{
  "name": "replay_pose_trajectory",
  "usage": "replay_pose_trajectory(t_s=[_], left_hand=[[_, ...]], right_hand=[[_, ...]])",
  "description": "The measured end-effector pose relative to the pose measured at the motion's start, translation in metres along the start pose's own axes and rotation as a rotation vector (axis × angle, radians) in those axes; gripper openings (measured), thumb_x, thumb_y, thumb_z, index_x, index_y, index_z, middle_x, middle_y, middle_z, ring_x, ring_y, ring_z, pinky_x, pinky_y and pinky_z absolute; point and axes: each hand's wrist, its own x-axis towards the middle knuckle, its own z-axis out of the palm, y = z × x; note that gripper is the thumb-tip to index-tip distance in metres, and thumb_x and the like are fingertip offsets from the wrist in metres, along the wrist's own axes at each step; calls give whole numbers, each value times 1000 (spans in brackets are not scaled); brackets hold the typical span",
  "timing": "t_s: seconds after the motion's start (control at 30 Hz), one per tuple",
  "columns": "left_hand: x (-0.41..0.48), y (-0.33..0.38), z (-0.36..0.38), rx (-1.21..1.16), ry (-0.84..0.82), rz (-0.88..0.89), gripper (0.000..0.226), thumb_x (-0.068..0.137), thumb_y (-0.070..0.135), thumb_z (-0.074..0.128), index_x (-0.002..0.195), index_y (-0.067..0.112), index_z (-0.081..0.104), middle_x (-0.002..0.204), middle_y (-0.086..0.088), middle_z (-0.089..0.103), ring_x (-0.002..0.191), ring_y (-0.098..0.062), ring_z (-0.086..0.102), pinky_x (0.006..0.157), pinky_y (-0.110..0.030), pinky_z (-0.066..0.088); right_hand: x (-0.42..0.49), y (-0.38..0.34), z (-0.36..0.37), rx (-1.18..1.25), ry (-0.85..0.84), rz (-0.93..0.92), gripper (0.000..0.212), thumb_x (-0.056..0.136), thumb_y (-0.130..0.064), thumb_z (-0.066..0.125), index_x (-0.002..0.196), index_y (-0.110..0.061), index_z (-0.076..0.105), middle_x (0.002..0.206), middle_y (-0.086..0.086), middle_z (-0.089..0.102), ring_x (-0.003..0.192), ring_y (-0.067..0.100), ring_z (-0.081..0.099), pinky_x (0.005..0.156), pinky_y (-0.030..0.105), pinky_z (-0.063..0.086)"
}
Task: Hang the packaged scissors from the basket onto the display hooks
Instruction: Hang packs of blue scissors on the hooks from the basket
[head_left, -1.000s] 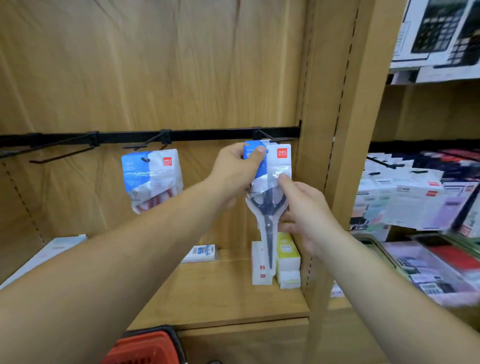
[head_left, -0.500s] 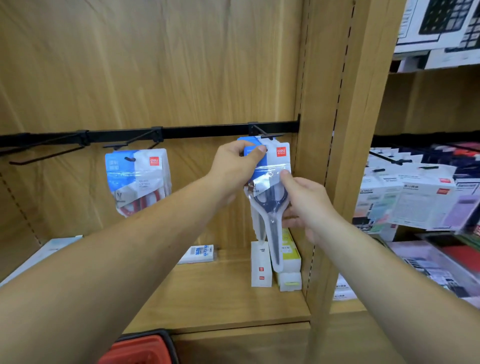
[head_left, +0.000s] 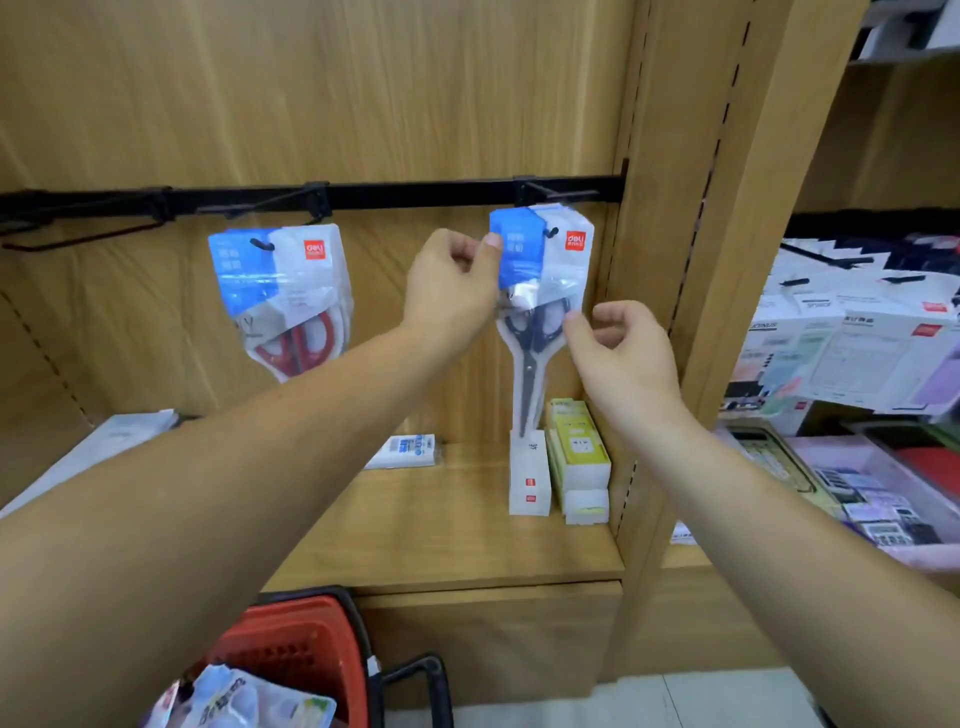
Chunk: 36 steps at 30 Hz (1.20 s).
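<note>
Hanging from the right-hand hook (head_left: 551, 232) on a black rail (head_left: 415, 195), a pack (head_left: 540, 260) of dark-handled scissors faces outward. The left hand (head_left: 452, 291) pinches its blue top corner, probably to steady it square. The right hand (head_left: 623, 358), fingers loosely curled and gripping nothing, touches the pack's lower edge. A red-handled pack (head_left: 280, 296) hangs further left. Below, a red basket (head_left: 291, 644) holds more.
</note>
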Motion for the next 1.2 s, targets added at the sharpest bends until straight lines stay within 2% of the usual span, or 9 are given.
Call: replay_pose_trajectory(t_s=[0.07,0.17,0.3,0.4,0.67,0.87,0.97,1.07,1.2], left_hand=[[-30,-19,-23,-20,-32,-10,26,100,49,59,90,24,59,84,-7,68,79,-31,69,73,-44,56],[-86,-58,-68,-21,-129,-64,22,106,37,57,92,20,61,85,-7,68,68,-15,66,63,-28,54],[-160,-105,-134,69,-272,-166,19,108,25,56,91,18,62,86,-11,70,67,-8,66,61,-15,50],[-208,-143,-184,160,-296,-223,17,108,20,56,93,18,63,85,-15,69,69,-17,64,61,-17,47],[-319,-263,-295,429,-460,-470,13,103,36,63,113,29,60,96,12,66,81,-17,67,81,-41,57],[-360,-313,-337,537,-541,-554,42,103,30,62,142,16,58,135,-2,64,111,-20,65,86,-23,44],[-348,-314,-338,477,-494,-456,38,102,22,63,139,14,61,130,-5,65,101,-16,60,88,-26,47],[-336,-318,-353,486,-292,-348,24,99,20,64,123,14,68,112,-5,66,95,-22,64,85,-43,54],[-324,-324,-408,771,-15,-546,26,100,32,61,119,14,63,118,-10,62,102,-37,65,81,-44,53]], right_hand=[[-20,3,5,41,6,29,26,101,-41,66,120,-26,58,95,-12,64,79,-6,61,72,18,48],[-62,14,26,73,-83,48,20,101,-34,66,110,-16,67,88,-2,67,68,-4,60,65,17,50],[-120,28,78,-7,-272,66,39,99,-33,66,71,-6,66,74,19,68,74,34,66,71,42,54],[-163,35,121,-9,-436,121,36,99,-30,66,72,-6,66,76,20,71,78,41,69,71,48,57],[-271,72,216,-182,-985,226,35,102,-36,65,93,-2,69,91,24,72,78,37,70,64,35,50],[-326,92,266,-330,-1169,308,31,105,-29,63,102,2,66,82,6,57,66,18,48,61,28,42],[-341,91,294,-341,-1175,275,21,105,-30,63,106,-11,69,91,7,64,75,20,55,67,32,47],[-356,88,318,-310,-1126,321,22,106,-34,63,121,-19,59,100,3,68,72,16,61,58,17,47],[-366,92,345,-181,-1006,485,67,105,-32,64,160,-17,29,130,6,65,70,8,76,57,17,49]])
